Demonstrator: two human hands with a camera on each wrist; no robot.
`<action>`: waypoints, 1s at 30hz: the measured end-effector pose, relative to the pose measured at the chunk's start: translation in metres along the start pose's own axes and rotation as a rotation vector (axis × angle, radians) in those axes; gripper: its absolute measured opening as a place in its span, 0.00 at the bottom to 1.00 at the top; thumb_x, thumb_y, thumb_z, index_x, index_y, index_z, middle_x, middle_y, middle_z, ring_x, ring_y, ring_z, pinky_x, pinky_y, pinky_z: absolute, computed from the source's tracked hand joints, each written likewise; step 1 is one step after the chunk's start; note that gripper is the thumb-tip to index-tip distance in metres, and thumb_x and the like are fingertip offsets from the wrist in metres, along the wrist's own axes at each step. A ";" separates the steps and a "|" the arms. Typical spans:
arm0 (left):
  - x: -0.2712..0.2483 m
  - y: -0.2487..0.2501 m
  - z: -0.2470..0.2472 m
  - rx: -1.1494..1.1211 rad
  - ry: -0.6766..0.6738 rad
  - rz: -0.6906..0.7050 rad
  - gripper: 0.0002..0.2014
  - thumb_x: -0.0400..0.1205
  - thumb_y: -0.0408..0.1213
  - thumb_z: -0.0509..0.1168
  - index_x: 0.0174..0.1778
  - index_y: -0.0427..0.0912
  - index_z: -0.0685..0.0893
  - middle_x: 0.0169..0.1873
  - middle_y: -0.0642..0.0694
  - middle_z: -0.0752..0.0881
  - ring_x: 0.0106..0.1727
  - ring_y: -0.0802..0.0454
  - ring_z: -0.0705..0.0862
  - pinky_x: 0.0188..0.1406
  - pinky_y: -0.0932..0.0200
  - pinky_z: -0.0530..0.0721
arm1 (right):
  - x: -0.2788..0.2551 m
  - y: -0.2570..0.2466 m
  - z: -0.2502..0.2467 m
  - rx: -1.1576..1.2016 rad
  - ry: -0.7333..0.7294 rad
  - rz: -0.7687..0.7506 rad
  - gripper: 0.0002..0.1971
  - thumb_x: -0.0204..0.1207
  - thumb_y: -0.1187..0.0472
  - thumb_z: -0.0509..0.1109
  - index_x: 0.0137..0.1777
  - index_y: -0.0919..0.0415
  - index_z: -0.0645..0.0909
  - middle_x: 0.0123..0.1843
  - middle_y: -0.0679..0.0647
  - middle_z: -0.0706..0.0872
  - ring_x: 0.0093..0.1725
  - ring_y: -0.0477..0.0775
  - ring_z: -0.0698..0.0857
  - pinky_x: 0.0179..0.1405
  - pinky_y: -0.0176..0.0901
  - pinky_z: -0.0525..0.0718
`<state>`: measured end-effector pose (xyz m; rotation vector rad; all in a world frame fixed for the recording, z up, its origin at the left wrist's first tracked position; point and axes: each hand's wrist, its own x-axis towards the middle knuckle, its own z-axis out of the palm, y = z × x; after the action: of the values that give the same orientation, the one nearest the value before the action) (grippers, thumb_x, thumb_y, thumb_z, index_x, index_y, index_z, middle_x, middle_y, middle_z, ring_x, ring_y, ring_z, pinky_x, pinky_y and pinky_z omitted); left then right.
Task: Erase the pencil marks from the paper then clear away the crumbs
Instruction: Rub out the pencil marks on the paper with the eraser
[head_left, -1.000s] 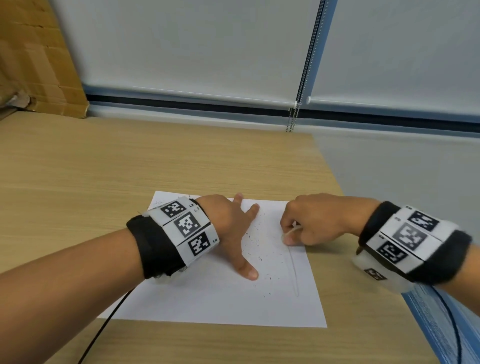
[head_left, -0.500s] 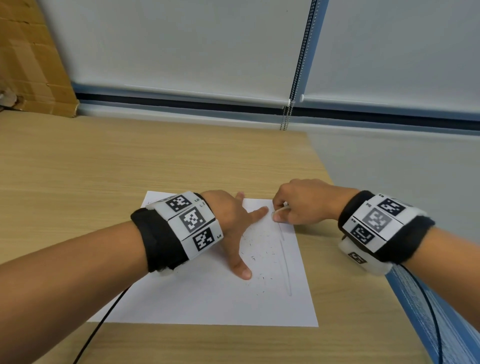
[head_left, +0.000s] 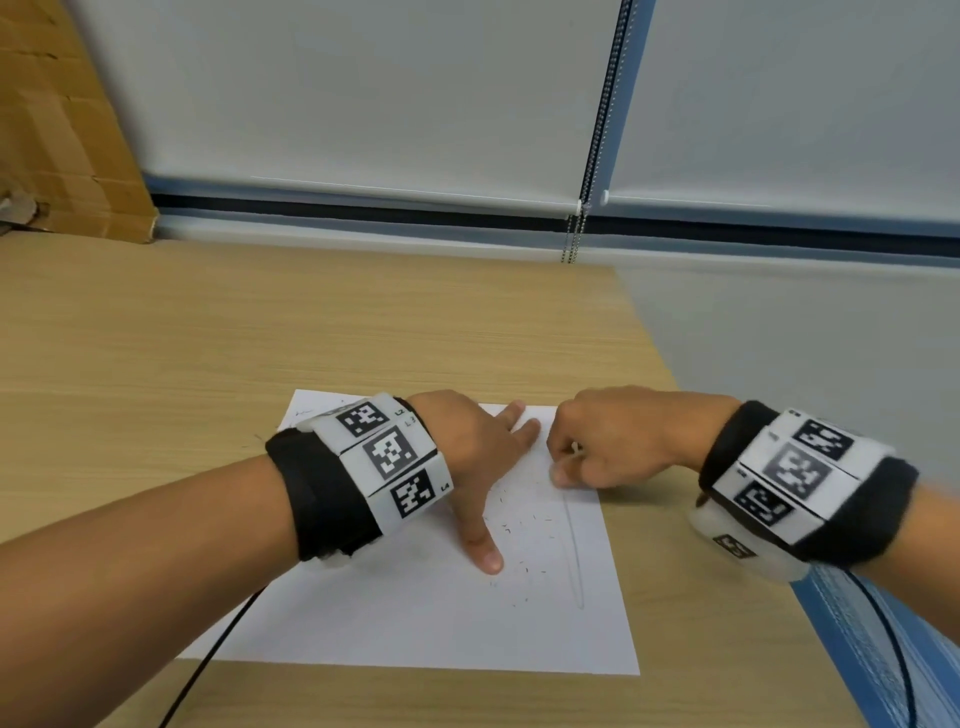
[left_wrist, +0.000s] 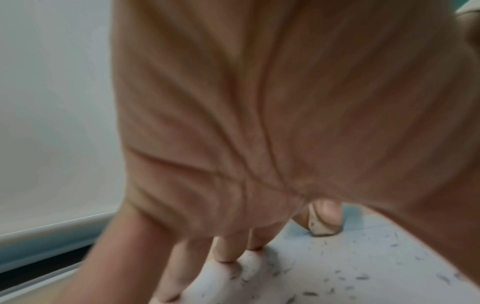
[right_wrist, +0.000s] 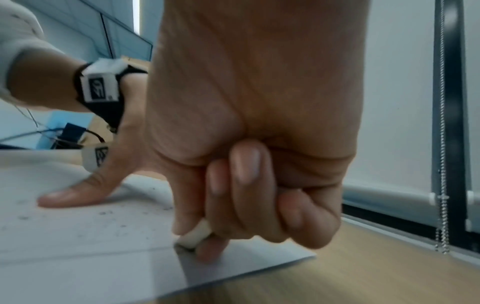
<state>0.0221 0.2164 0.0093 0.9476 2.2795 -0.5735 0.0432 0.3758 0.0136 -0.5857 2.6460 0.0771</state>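
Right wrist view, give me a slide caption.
Right hand pinches eraser against paper; left hand presses it flat.

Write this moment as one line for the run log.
stage: erasing | left hand: flat on paper | right hand: pinches eraser on pencil line | crumbs: uncleared

Left forearm: bare, reaching in from the lower left and angled toward the middle of the head view.
Left wrist: wrapped in a black band (head_left: 322, 499) carrying white square-patterned marker tiles.
Left hand (head_left: 467, 447): palm down, fingers straight and spread, thumb (head_left: 480, 540) stretched back toward the body, fingertips pressed flat to the surface below.
Right forearm: bare, entering from the right edge.
Right wrist: wearing a like black band (head_left: 878, 514) with marker tiles, slightly blurred.
Right hand (head_left: 618, 441): knuckles up, fingers curled under, thumb and forefinger pinching a small pale eraser (right_wrist: 193, 236) at the tips.
Spacing: the two hands lie close together, fingertips near but apart.
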 end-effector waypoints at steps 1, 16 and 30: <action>0.000 0.000 0.000 0.000 0.004 0.003 0.71 0.66 0.67 0.76 0.82 0.53 0.23 0.82 0.55 0.25 0.86 0.39 0.53 0.77 0.41 0.66 | -0.001 -0.002 0.000 -0.009 -0.012 -0.012 0.16 0.80 0.49 0.65 0.42 0.62 0.84 0.39 0.56 0.86 0.37 0.53 0.80 0.34 0.46 0.75; 0.000 -0.003 0.000 -0.015 0.006 0.000 0.70 0.66 0.66 0.77 0.82 0.57 0.24 0.83 0.54 0.26 0.86 0.37 0.50 0.79 0.38 0.63 | 0.004 0.004 0.001 -0.010 0.103 0.060 0.15 0.82 0.49 0.62 0.35 0.54 0.77 0.32 0.48 0.77 0.34 0.53 0.77 0.30 0.44 0.70; -0.004 0.002 -0.003 0.008 -0.011 -0.019 0.68 0.68 0.65 0.76 0.81 0.58 0.23 0.82 0.53 0.25 0.87 0.40 0.52 0.78 0.38 0.67 | -0.007 0.002 0.004 -0.040 -0.004 0.007 0.16 0.81 0.48 0.63 0.38 0.59 0.79 0.33 0.51 0.79 0.36 0.56 0.78 0.34 0.47 0.73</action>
<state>0.0245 0.2175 0.0137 0.9250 2.2803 -0.5954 0.0498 0.3806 0.0130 -0.5892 2.6480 0.1332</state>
